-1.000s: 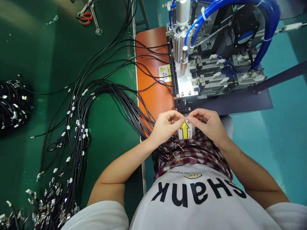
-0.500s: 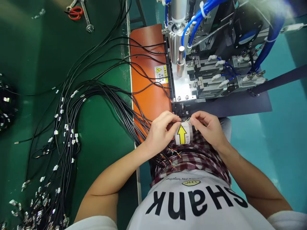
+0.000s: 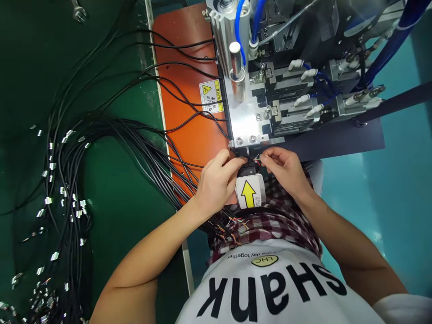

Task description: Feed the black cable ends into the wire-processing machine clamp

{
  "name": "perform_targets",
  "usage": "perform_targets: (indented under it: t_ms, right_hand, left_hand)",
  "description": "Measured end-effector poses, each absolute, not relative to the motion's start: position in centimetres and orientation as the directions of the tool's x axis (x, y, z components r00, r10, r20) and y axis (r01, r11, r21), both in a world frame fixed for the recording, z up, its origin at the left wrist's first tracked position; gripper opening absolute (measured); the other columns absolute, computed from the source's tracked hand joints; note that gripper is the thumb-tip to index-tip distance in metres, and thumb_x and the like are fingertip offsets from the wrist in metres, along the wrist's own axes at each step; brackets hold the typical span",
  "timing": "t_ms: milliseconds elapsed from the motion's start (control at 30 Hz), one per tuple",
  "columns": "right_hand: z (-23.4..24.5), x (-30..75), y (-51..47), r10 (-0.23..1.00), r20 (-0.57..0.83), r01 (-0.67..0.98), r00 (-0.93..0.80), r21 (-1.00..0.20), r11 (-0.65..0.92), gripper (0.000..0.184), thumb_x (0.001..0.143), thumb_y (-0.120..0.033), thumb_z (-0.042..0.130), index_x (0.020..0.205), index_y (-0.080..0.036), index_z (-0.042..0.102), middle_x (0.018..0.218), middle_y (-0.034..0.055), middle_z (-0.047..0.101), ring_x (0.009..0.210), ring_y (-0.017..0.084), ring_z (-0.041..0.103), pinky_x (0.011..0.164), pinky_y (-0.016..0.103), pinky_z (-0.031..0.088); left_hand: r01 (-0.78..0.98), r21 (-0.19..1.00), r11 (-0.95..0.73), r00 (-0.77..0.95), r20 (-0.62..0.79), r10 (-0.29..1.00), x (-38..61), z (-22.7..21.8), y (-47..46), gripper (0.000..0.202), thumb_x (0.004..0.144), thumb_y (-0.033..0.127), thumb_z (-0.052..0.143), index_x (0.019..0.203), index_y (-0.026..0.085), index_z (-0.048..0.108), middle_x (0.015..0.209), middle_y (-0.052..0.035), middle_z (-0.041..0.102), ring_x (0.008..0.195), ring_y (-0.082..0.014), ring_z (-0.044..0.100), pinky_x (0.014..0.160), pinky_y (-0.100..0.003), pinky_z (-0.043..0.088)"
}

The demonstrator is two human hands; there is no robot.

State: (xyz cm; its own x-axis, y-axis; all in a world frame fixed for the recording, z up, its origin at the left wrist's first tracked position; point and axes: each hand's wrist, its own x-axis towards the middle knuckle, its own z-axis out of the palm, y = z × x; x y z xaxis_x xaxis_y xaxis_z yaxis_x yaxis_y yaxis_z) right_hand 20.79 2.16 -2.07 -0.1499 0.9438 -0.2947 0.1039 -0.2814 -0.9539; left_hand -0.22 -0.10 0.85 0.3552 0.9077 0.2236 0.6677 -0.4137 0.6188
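My left hand (image 3: 216, 182) is closed in a pinch at the front of the machine, on what looks like the end of a black cable, mostly hidden by the fingers. From there thin coloured wires (image 3: 257, 159) fan out toward my right hand (image 3: 284, 171), whose thumb and forefinger pinch their tips. Both hands are over a black fixture (image 3: 249, 171), just beyond a white plate with a yellow arrow (image 3: 249, 192). More black cables (image 3: 162, 173) run past my left wrist, and their stripped wire ends (image 3: 236, 222) lie near my lap.
An orange panel (image 3: 189, 103) with a warning label (image 3: 212, 96) joins the machine, where several cables enter. Metal cylinders (image 3: 238, 83) and blue air tubes (image 3: 388, 49) stand beyond my hands. On the green table (image 3: 124, 180) lie cables with metal connectors (image 3: 77, 211) and a wrench (image 3: 79, 13).
The view has shifted, so the machine and table appear farther left and higher. Both hands have moved slightly forward over the fixture, showing more of it and the coloured wires.
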Motion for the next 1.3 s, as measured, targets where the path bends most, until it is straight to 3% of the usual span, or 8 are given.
perform_targets:
  t_ms: [500,1000,1300]
  right_hand:
    - [-2.09,20.87,2.08,0.941,-0.309,0.136,-0.136,-0.947,-0.292,0.019,0.089,-0.036,0.069,0.081,-0.018,0.068,0.071,-0.0009,0.062,0.060,0.011,0.050,0.055,0.027,0.037]
    - [-1.93,20.58,1.85,0.983,-0.138,0.210,-0.123,-0.971,-0.110,0.015,0.093,-0.032,0.064,0.084,-0.020,0.064,0.079,0.0005,0.067,0.066,0.013,0.056,0.063,0.028,0.045]
    - [-1.99,20.52,1.52,0.980,-0.169,0.207,-0.109,-0.968,-0.144,0.015,0.093,-0.034,0.065,0.085,-0.020,0.065,0.078,0.0008,0.066,0.068,0.014,0.058,0.065,0.029,0.046]
  left_hand:
    - [0.707,0.568,-0.421,0.379,0.199,0.904,-0.20,0.57,0.00,0.027,0.097,0.012,0.049,0.115,0.021,0.066,0.097,-0.0068,0.059,0.089,-0.0185,0.062,0.075,-0.033,0.054]
    - [0.704,0.568,-0.426,0.382,0.203,0.902,-0.26,0.40,-0.02,0.028,0.096,0.011,0.050,0.115,0.021,0.066,0.100,-0.0077,0.060,0.091,-0.0190,0.062,0.076,-0.033,0.053]
    - [0.707,0.561,-0.431,0.391,0.197,0.899,-0.37,0.25,-0.05,0.029,0.096,0.012,0.049,0.117,0.021,0.066,0.099,-0.0078,0.058,0.089,-0.0189,0.061,0.075,-0.033,0.053]
